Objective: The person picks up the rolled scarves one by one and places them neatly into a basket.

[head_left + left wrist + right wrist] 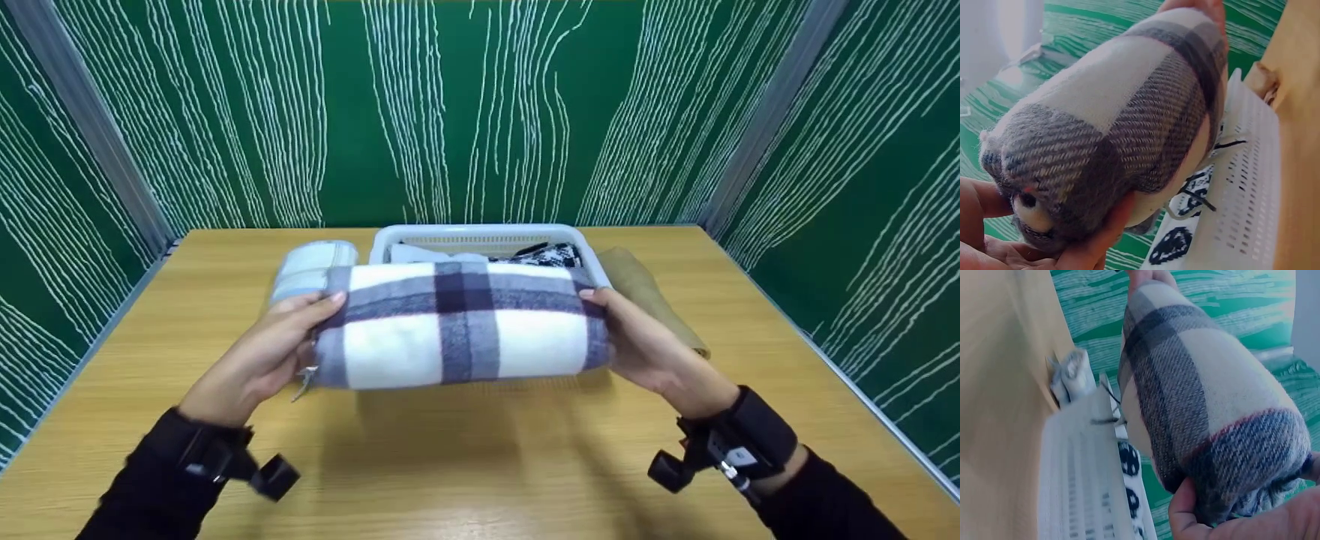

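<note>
The rolled blanket [465,330] is up in the air, with the left hand [277,345] at one end and the right hand [652,341] at the other. Each thumb lies on top and the other fingers go round the end, so both hands pinch it. The blanket is fat and round like a log. It has big white squares, gray and dark purple stripes, and thin red lines. It looks fuzzy, and a bit of string hangs from its left end. Below and behind it, on the smooth yellow-brown counter [465,472], is a white plastic basket [480,229] full of little holes. A black-and-white cloth [551,256] is inside. A pale blue roll [311,266] lies left of the basket, and a tan roll [649,300] lies right.
</note>
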`<action>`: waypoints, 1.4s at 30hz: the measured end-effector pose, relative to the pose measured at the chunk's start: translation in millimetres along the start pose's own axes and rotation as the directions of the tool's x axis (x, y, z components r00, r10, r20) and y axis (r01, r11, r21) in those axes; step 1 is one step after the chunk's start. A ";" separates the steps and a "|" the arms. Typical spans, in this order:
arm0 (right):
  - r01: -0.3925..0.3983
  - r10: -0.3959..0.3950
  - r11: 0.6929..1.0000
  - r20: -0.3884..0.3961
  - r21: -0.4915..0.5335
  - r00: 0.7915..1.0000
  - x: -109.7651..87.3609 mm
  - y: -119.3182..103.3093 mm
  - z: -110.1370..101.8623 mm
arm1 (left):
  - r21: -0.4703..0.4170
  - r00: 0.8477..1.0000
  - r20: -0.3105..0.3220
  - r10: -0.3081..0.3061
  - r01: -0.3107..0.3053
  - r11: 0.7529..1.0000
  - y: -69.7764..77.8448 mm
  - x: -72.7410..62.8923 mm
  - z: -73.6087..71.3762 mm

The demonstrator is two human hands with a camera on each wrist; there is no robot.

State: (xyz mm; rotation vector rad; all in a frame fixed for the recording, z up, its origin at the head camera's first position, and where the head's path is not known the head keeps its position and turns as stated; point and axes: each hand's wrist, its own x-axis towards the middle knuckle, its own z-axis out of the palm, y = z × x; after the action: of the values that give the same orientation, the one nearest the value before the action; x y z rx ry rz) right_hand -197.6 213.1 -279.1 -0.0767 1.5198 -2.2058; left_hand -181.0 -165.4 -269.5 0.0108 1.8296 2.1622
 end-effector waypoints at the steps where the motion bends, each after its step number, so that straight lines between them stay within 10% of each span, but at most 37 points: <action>1: 0.004 -0.004 1.000 -0.003 0.003 1.000 1.9 -1.8 -3.2 | 0.000 1.000 -0.001 0.004 -0.004 1.000 1.0 3.4 3.2; 22: 0.006 0.005 0.998 -0.182 0.062 0.983 38.5 -25.4 -50.6 | 0.000 0.998 -0.057 -0.001 0.001 1.000 -9.7 77.7 29.1; 42: -0.016 0.023 0.999 -0.231 0.030 0.973 70.4 -13.9 -62.9 | 0.127 0.983 -0.181 0.020 0.004 0.992 -28.1 107.4 29.3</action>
State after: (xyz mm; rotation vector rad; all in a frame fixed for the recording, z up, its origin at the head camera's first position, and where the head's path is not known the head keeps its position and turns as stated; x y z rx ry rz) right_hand -283.9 243.9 -305.7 0.2113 1.6010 -2.2846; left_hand -271.0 -107.9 -311.7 -0.1569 2.0688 2.1089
